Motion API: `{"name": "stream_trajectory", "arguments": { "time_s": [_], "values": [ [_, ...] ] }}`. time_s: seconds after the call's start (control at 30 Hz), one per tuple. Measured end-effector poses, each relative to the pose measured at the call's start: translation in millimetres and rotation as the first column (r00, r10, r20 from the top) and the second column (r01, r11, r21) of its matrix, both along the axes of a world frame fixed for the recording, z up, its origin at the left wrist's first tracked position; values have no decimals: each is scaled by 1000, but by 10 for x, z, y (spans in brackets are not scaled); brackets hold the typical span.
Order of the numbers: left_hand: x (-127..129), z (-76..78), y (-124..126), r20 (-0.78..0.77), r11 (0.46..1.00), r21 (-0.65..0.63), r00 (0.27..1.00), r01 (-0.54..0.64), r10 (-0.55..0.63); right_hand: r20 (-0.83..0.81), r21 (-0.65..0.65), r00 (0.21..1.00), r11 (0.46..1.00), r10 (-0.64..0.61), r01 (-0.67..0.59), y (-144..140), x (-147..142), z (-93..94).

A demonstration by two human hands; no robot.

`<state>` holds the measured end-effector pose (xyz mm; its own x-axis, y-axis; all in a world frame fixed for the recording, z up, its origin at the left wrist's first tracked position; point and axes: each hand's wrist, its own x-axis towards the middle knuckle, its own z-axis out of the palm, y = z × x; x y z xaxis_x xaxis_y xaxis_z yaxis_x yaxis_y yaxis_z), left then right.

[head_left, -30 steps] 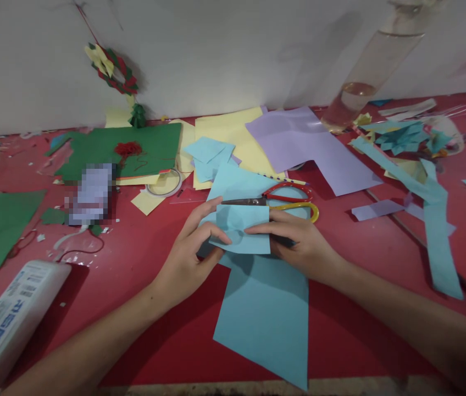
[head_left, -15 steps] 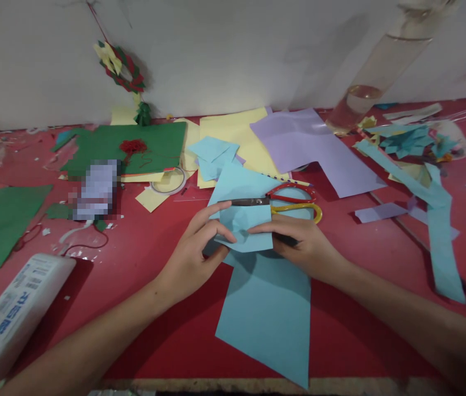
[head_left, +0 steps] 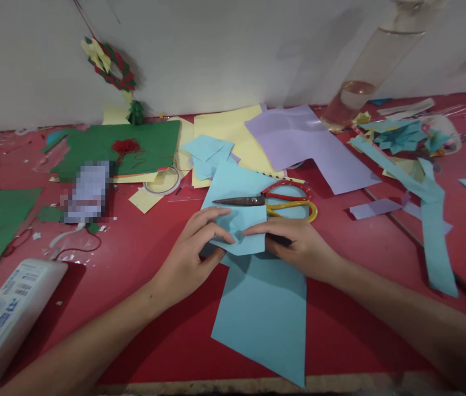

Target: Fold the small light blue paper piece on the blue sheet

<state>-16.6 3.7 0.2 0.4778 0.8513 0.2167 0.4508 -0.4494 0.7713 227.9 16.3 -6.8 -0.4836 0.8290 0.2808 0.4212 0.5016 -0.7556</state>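
Note:
Both hands hold one small light blue paper piece (head_left: 239, 231) just above the red table (head_left: 142, 308). My left hand (head_left: 189, 258) pinches its left edge with thumb and fingers. My right hand (head_left: 299, 247) grips its right edge. A larger light blue sheet (head_left: 264, 316) lies flat under and in front of the hands. Scissors (head_left: 276, 201) with red and yellow handles rest on another blue sheet just behind the folded piece.
Purple paper (head_left: 303, 143), yellow paper (head_left: 225, 129) and green paper (head_left: 121, 146) lie farther back. A tape roll (head_left: 162, 181) sits left of centre. Blue paper strips (head_left: 431, 220) and a glass bottle (head_left: 356, 93) are at right. A white box (head_left: 6, 316) lies at front left.
The small blue piece has been pressed and folded a little tighter between the fingers. Both hands stay in nearly the same place.

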Motion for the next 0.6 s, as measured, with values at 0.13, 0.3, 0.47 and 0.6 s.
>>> {"name": "stream_trajectory", "arguments": {
  "time_s": [0.13,0.3,0.47,0.6],
  "values": [
    [8,-5,-4,-49,996,83,999,15,-11,28,18,1000,1000,10,-10,7,3,9],
    [3,-45,5,-106,989,138,994,43,-28,25,33,999,999,22,-22,9,11,-19],
    [10,-79,11,-156,970,121,969,212,-192,33,33,999,999,28,-29,2,8,-37],
    [13,-80,4,-116,970,139,976,200,-185,35,25,999,999,25,-26,0,0,-33]
  ]
}}
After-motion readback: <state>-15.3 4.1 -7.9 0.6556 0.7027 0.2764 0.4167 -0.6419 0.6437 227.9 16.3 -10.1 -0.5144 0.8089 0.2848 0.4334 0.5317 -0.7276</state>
